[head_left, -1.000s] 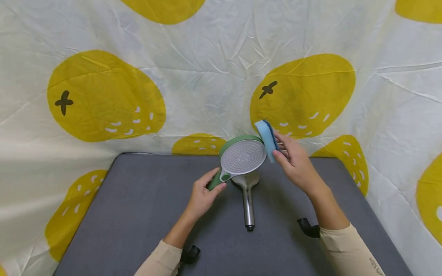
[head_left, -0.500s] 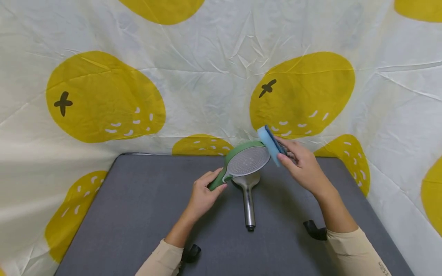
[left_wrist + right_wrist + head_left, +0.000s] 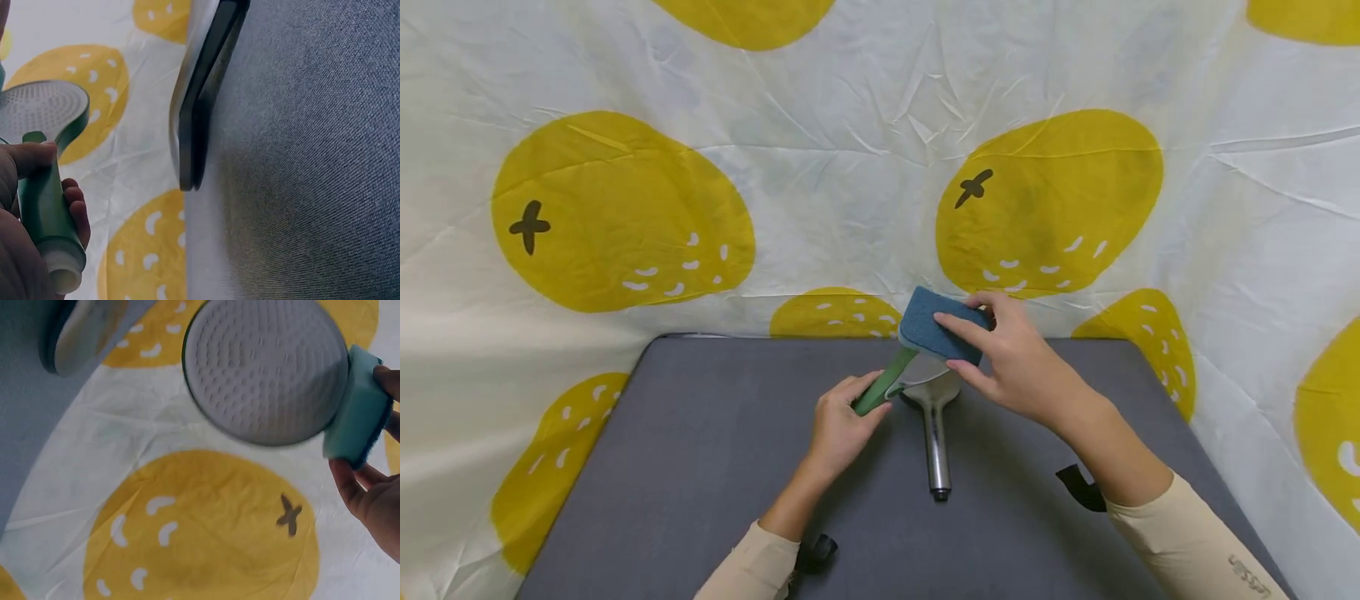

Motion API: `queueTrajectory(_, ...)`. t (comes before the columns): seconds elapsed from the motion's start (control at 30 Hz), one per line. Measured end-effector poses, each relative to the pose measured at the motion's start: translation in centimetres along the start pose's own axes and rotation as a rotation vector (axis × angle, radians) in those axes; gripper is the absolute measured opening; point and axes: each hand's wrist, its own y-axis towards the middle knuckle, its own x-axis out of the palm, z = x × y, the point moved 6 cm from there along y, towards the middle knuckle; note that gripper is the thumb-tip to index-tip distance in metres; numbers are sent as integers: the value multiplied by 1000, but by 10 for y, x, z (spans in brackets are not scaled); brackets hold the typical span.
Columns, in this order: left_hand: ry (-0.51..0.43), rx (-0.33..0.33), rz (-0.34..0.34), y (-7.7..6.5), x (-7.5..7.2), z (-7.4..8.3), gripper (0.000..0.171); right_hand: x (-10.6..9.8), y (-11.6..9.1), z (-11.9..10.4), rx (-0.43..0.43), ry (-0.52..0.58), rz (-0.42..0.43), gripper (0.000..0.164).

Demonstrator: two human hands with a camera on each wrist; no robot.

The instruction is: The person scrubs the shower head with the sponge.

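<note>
My left hand grips the green handle of a handheld shower head, its thumb near the button in the left wrist view. The round grey spray face fills the top of the right wrist view. My right hand pinches a sponge, light blue with a dark blue scouring side. The sponge's light side rests against the shower head's rim, and the sponge hides much of the head from above. Below them a silver shower head lies on the table, its head end partly covered.
The grey table runs up to a white curtain printed with large yellow fruits. Black curved pieces stick out beside both wrists.
My right hand has swung the sponge leftward over the shower head's edge, turning its dark side up. The green shower head has tilted, its face turning away from the head view.
</note>
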Motion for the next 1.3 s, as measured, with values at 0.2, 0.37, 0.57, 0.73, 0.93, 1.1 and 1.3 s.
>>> queueTrajectory(0.2, -24, -33, -12, 1, 4, -1, 43, -1, -9, 12, 103, 34, 21, 62)
queueTrajectory(0.37, -71, -19, 15, 1, 3, -1, 42, 4, -29, 48, 302, 219, 6, 59)
queueTrajectory(0.57, -64, -24, -24, 2, 6, -1, 42, 22, -58, 80, 523, 386, -63, 55)
queueTrajectory(0.73, -30, -63, -110, 2, 10, -1, 40, 14, -56, 77, 501, 311, -15, 56)
queueTrajectory(0.93, -58, -71, -89, 3, 7, 4, 40, 0, -28, 45, 240, 118, 120, 62)
queueTrajectory(1.1, -46, -108, -14, 4, 3, 2, 39, 9, -11, 14, 37, -47, 154, 66)
queueTrajectory(1.3, -41, -153, 3, 6, 7, 2, 38, 36, -8, -14, -45, -204, 145, 64)
